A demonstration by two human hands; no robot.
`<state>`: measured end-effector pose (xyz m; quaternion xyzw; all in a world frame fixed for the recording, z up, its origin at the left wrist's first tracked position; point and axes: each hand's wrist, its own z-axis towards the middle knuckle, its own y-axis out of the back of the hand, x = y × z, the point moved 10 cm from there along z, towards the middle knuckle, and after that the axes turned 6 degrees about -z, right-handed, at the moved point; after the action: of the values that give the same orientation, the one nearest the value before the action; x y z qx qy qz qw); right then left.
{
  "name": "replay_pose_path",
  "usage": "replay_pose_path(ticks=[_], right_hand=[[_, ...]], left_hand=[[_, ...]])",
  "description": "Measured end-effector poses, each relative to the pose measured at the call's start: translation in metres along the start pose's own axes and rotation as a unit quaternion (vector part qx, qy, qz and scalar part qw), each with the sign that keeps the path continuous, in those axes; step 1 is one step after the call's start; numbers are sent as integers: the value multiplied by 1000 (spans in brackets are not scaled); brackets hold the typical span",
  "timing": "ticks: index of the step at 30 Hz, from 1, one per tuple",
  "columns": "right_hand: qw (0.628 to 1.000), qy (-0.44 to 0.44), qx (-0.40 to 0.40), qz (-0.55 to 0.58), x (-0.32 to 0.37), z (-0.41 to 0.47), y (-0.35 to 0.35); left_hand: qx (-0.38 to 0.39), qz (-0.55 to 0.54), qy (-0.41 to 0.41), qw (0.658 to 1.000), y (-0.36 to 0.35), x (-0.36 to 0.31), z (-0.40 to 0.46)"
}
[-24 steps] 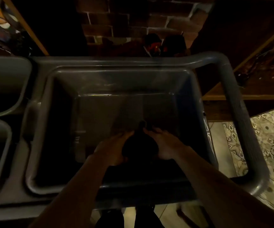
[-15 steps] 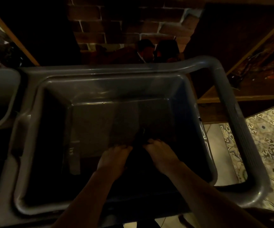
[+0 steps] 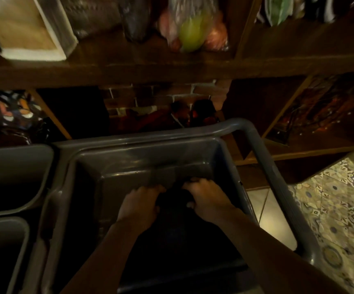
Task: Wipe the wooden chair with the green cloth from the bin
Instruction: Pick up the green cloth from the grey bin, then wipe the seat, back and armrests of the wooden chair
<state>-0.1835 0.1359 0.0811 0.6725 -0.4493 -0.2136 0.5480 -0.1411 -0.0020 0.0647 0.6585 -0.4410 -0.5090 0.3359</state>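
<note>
A large grey plastic bin [image 3: 129, 158] sits in a cart in front of me. Both my hands are down inside it. My left hand [image 3: 139, 205] and my right hand [image 3: 205, 198] each grip a side of a dark bunched cloth [image 3: 173, 200] held between them; in this dim light its colour reads almost black. The cloth hangs down toward me below my hands. No wooden chair is in view.
The cart's grey tube handle [image 3: 278, 183] curves round the bin's right side. Two smaller grey bins [image 3: 12, 166] stand on the left. A dark wooden shelf [image 3: 172, 66] with bags and a box runs overhead, brick wall [image 3: 172, 94] behind. Patterned floor tiles [image 3: 337, 209] lie to the right.
The view has tilted up, bringing the shelf into sight. My hands have stayed on the cloth and lifted slightly, spreading a little apart.
</note>
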Motion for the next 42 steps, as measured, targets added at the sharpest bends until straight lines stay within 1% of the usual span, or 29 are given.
replay_pose_path(ticks=[4,8,11,14,19,24,27,29,32,36,42], right_hand=[[998,10,-54,-25,17,-3,77],[990,20,-136,-34,36,-22,160],[978,19,-202,-53,49,-41,219],[963,16,-262,-69,64,-61,274],[939,20,-336,-76,84,-88,344],[918,24,-386,-91,103,-115,392],[909,12,-404,-105,105,-133,408],[904,-5,-412,-111,98,-148,415],[897,-58,-420,-120,73,-176,418],[885,-145,-422,-132,23,-230,414],[853,-267,-424,-147,-64,-349,395]], left_hand=[[-78,-2,-42,996,81,-22,2],[-132,20,-75,988,161,-48,-6],[-199,43,-110,973,224,-73,-20],[-249,61,-138,957,282,-95,-38],[-297,62,-174,937,352,-120,-63],[-350,85,-203,911,406,-143,-88],[-370,92,-228,896,423,-159,-99],[-365,84,-255,892,426,-176,-100],[-342,76,-296,889,420,-213,-101],[-324,63,-367,870,396,-280,-104],[-288,29,-474,832,336,-414,-128]])
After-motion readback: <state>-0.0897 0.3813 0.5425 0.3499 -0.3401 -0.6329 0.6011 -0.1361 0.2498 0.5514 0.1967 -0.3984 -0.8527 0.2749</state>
